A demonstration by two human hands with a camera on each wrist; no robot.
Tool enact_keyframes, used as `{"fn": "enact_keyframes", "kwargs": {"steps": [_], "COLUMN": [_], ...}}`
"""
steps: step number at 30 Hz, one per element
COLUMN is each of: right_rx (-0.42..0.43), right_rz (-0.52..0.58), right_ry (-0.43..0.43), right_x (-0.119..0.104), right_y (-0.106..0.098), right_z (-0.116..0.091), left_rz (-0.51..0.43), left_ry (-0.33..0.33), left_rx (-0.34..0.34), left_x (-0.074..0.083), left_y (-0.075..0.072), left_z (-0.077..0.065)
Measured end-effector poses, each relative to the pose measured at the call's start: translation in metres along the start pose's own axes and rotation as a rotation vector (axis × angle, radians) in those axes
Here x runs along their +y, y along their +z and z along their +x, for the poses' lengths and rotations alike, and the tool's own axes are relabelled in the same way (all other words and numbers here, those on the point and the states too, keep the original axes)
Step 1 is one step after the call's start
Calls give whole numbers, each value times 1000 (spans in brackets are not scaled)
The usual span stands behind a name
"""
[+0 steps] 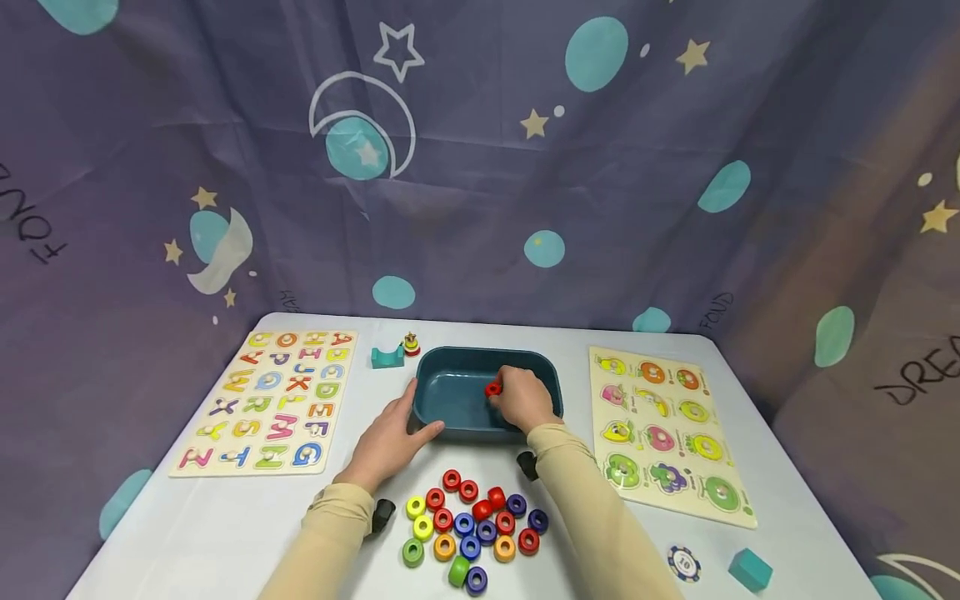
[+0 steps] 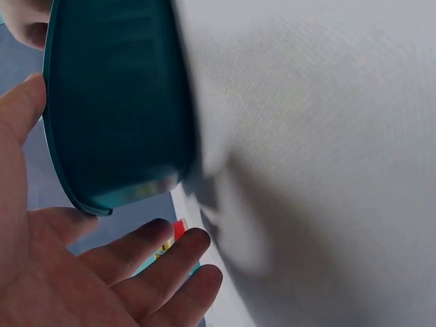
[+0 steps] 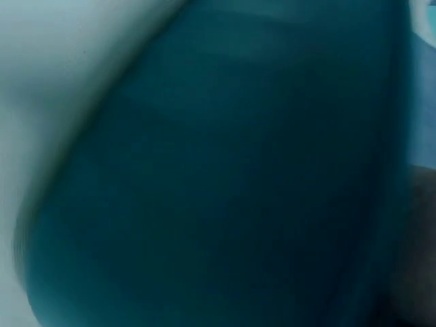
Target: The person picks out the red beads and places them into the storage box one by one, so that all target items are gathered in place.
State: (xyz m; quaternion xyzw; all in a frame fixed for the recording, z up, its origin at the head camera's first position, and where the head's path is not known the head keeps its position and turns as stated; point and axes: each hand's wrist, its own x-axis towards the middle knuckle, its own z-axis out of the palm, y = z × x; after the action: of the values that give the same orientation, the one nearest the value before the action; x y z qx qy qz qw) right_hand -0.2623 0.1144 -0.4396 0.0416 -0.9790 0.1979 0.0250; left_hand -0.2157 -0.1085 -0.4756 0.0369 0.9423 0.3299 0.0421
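A dark teal plastic basin (image 1: 454, 396) stands at the middle of the white table. My left hand (image 1: 386, 440) spreads around its near left corner, the thumb on the near rim and the straight index finger by the left side. In the left wrist view the thumb (image 2: 30, 102) touches the basin's rim (image 2: 49, 136). My right hand (image 1: 525, 398) is over the right part of the basin and pinches a red ring bead (image 1: 492, 389) at its fingertips. The right wrist view is filled by the blurred basin wall (image 3: 218, 170), hiding the bead.
Several coloured ring beads (image 1: 464, 523) lie loose in front of the basin. A letter puzzle board (image 1: 262, 404) is at left, a fruit puzzle board (image 1: 660, 421) at right. A teal block (image 1: 750, 570), a poker chip (image 1: 684, 563), a teal arch (image 1: 387, 357) and a small stacked toy (image 1: 412, 345) also lie about.
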Motion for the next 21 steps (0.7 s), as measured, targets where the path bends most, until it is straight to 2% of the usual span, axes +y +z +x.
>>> {"fn": "enact_keyframes", "kwargs": {"steps": [6, 12, 17, 21], "right_rx": [-33, -33, 62, 225], "right_rz": [-49, -58, 0, 76], "right_ry": [45, 64, 37, -24], "right_x": [6, 7, -4, -16], "right_y": [7, 4, -7, -18], "right_z": [6, 3, -6, -21], "left_rz": [4, 0, -15, -26], "left_ry": [0, 8, -1, -10], "left_rx": [-6, -18, -25, -31], "left_x": [5, 5, 3, 0], "left_y": [4, 4, 1, -1], "left_z": [-1, -1, 0, 1]}}
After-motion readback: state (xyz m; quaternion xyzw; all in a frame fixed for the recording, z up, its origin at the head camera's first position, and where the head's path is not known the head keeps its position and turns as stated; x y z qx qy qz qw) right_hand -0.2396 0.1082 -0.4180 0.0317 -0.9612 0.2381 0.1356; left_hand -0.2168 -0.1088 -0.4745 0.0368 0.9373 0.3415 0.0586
